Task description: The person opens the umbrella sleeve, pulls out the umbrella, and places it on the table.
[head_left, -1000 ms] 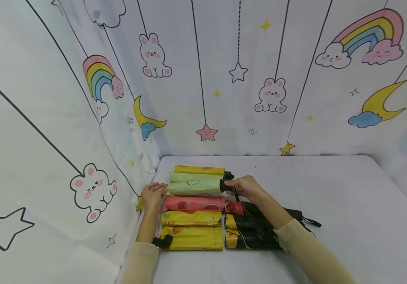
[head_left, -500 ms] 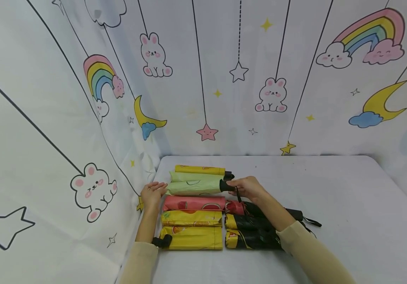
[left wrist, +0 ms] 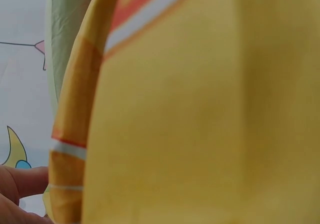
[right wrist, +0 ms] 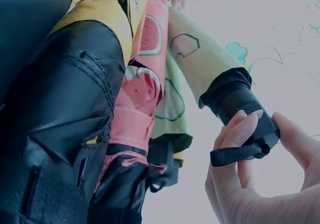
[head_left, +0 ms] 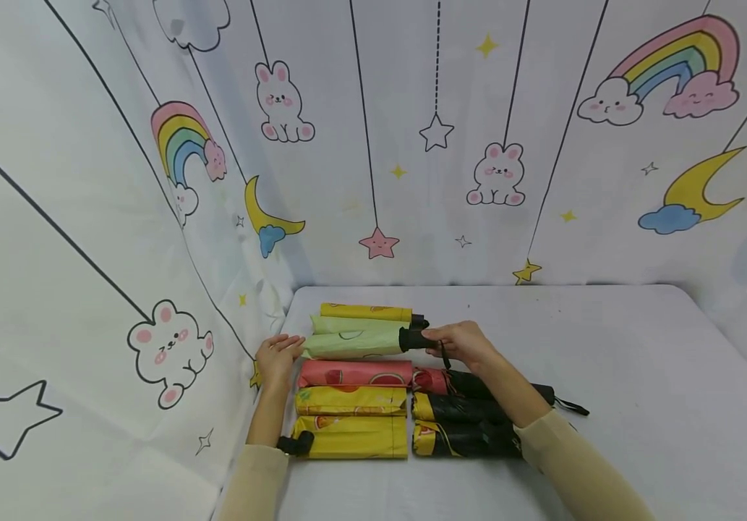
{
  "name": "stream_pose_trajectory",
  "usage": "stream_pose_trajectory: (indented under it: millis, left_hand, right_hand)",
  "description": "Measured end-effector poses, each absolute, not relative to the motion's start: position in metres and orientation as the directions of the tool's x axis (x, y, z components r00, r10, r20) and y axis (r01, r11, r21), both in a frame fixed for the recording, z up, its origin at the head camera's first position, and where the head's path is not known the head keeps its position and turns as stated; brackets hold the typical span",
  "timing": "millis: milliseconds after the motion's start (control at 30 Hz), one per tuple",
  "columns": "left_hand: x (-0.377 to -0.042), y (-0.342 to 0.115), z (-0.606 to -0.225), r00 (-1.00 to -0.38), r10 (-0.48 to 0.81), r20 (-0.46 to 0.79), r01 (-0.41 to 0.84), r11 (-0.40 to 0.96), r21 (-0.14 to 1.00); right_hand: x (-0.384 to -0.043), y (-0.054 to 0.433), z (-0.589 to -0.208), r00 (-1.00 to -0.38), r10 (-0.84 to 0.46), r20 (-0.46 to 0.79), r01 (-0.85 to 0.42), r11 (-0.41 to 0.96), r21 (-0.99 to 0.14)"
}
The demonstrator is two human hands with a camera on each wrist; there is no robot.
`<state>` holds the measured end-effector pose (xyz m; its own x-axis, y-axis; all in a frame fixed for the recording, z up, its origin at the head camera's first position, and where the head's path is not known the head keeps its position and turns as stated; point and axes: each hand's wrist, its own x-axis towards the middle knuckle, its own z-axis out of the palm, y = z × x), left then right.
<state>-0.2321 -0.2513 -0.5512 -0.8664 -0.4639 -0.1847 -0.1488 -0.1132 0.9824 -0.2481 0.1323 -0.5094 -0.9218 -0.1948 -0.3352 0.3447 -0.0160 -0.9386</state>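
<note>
A light green umbrella sleeve (head_left: 356, 344) lies crosswise, a black folded umbrella (right wrist: 235, 96) emerging from its right end. My right hand (head_left: 467, 343) pinches the umbrella's black handle between thumb and fingers; a wrist strap (right wrist: 231, 155) hangs over the fingers. At the sleeve's left end, my left hand (head_left: 278, 362) pinches the fabric. The left wrist view is mostly filled by a blurred yellow sleeve (left wrist: 190, 124), with the left thumb and a finger at the lower left. How much of the umbrella is inside the sleeve is hidden.
Nearer lie a watermelon-print sleeve (head_left: 355, 373) and yellow sleeves (head_left: 351, 401). Black folded umbrellas (head_left: 460, 407) with red or yellow parts lie to their right, partly under the right arm. Behind are a second green umbrella (head_left: 363, 323) and a yellow one (head_left: 365, 312). A printed curtain stands behind.
My right hand has moved slightly right with the handle, and more black shows past the green sleeve's end. The sleeve's left end and the left hand have shifted slightly left.
</note>
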Motion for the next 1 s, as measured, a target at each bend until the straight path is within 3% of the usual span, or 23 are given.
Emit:
stream_pose_trajectory:
  millis: [1000]
  left_hand:
    - [-0.227,-0.255,-0.549,-0.856,-0.478,-0.196,-0.154,-0.126,0.980]
  right_hand:
    - [-0.243,0.149,-0.506,-0.924,-0.199,-0.327,0.338,-0.026,-0.941]
